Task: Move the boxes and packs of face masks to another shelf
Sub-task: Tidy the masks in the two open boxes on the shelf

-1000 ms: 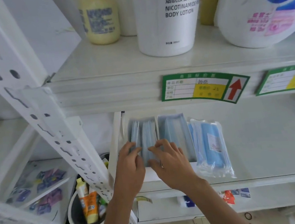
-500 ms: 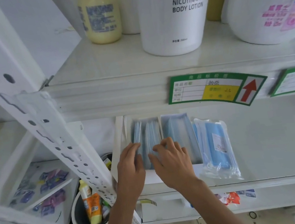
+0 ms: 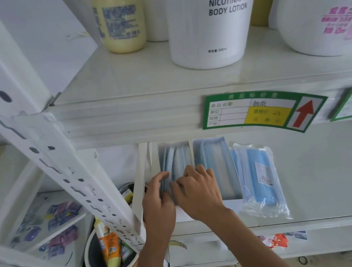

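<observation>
Landmark: left mask box, open-topped, on the middle shelf under the price tag. Left of it: perforated upright, round tub of tubes lower down, partly hidden by the upright. Left hand and right hand both reach into this box, fingers curled around blue masks; fingertips buried, exact pinch hard to make out. Right of it, touching: second mask box, near end covered by the right hand. Further right: clear mask pack lying flat. Above: lotion bottle, top cut off.
</observation>
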